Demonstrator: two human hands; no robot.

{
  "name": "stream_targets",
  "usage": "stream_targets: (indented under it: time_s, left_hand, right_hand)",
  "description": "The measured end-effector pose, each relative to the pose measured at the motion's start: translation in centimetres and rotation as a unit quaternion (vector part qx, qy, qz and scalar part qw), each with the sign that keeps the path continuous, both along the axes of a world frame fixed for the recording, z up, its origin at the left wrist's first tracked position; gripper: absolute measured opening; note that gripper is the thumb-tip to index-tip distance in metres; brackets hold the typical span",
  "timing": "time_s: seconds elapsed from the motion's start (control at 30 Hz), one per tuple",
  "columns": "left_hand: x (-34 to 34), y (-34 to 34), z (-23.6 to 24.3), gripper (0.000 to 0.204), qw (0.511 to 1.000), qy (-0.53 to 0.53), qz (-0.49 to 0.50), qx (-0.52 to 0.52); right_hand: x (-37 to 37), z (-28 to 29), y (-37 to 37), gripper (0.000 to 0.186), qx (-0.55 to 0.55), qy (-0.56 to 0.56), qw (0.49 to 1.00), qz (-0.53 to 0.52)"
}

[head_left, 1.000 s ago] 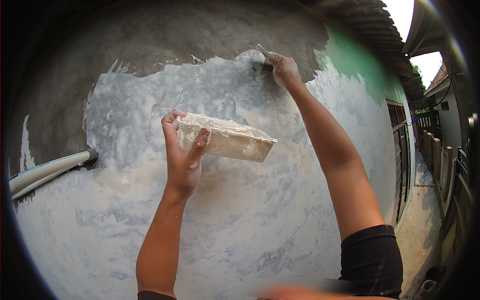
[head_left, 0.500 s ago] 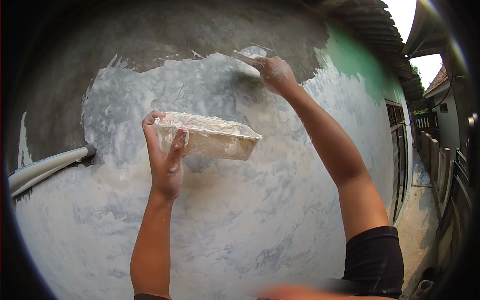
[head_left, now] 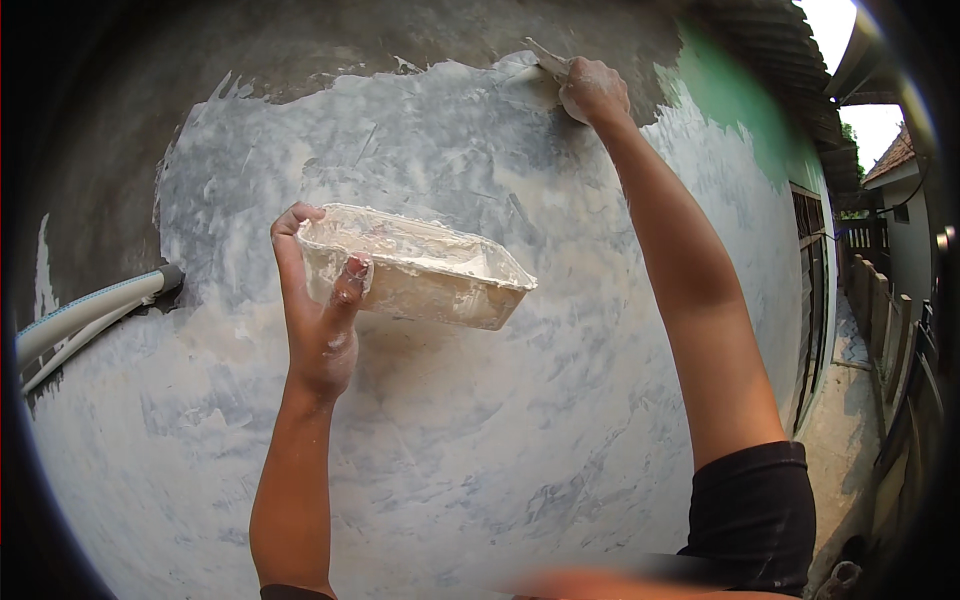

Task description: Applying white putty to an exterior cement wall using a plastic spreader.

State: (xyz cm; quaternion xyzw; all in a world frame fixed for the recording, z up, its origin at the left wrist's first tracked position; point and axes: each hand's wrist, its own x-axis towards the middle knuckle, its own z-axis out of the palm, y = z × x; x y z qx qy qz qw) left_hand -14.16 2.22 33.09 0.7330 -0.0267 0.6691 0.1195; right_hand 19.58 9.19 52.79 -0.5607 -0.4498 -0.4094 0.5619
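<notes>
My left hand (head_left: 325, 310) grips one end of a rectangular plastic tub (head_left: 435, 295), thumb on the near side and fingers over the far rim. White filler coats the tub's rim and inner walls. Higher up and to the right, my right hand (head_left: 596, 92) is closed round the handle of a putty knife (head_left: 547, 62), its blade against the wall at the upper edge of the white coat. Wet-looking white filler (head_left: 515, 62) lies beside the blade. The wall (head_left: 430, 420) is smeared white and grey, with bare dark grey plaster (head_left: 330, 40) above.
Pale pipes (head_left: 95, 312) stick out of the wall at the left. Green paint (head_left: 730, 110) covers the wall's upper right, under a corrugated roof edge (head_left: 780, 50). A narrow walkway (head_left: 840, 440) with a fence (head_left: 885, 320) runs along the right.
My right hand has moved the putty knife up and to the right along the wall. The tub now tips slightly more toward me, showing more of its inside.
</notes>
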Motion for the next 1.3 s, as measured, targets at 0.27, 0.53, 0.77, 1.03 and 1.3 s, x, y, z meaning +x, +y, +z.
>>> stream_targets:
  time_s: [0.27,0.53,0.77,1.03,1.3]
  left_hand:
    - [4.5,3.6,1.1,0.066,0.994,0.006,-0.108,0.012]
    - [6.1,7.0,-2.1,0.072,0.979,-0.029,-0.201,-0.019]
    - [5.2,6.8,-2.3,0.074,0.982,-0.013,-0.184,0.048]
    - [4.3,7.3,-2.5,0.072,0.986,-0.007,-0.167,0.017]
    - [4.4,6.7,-3.3,0.078,0.990,0.057,-0.124,-0.029]
  right_hand:
    - [-2.9,-3.2,-0.2,0.036,-0.025,-0.173,0.976,0.128]
    - [1.2,-4.3,-3.4,0.035,-0.002,-0.071,0.943,0.326]
    - [3.5,-5.9,-0.6,0.036,0.122,0.026,0.962,0.242]
    - [3.1,-5.4,1.8,0.033,0.135,0.037,0.970,0.196]
    - [5.1,-7.3,1.4,0.031,0.159,0.048,0.980,0.106]
